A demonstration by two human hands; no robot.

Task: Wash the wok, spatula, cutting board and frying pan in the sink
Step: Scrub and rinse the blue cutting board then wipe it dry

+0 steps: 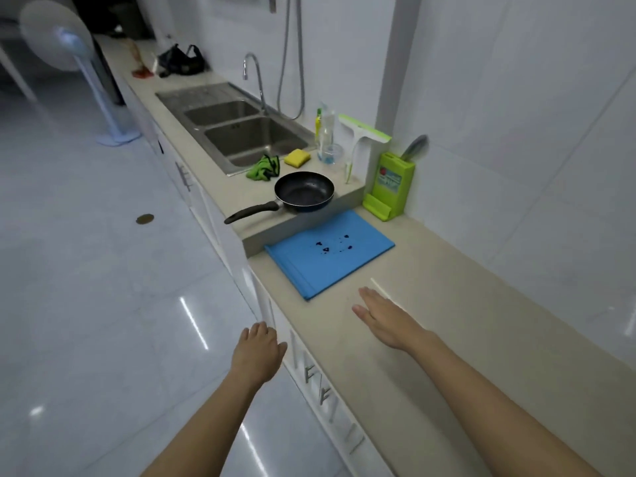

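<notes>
Our right hand (382,318) hovers flat over the counter (447,339), fingers straight and held together, holding nothing, just short of the board's (330,253) near corner. Our left hand (258,349) hangs beyond the counter's front edge, over the floor (86,270), fingers loosely relaxed and empty.

The blue board lies flat on the low counter step, its left edge close to the counter's front edge, dark spots at its middle. Bare counter runs from the board back to our right hand and to the wall beside it.

Past the board, on the raised step, sits the pan (304,191), its bowl reaching the step's edge above the board, its handle sticking out past the counter front. Its inside looks dark and speckled. Right of the board stands a green knife block (390,185) holding one handle.

Beyond the pan lie a green cloth (263,168) and a yellow sponge (296,157) at the rim of the sink (241,132). We see nothing in the sink's two basins. We see no wok or spatula.
</notes>
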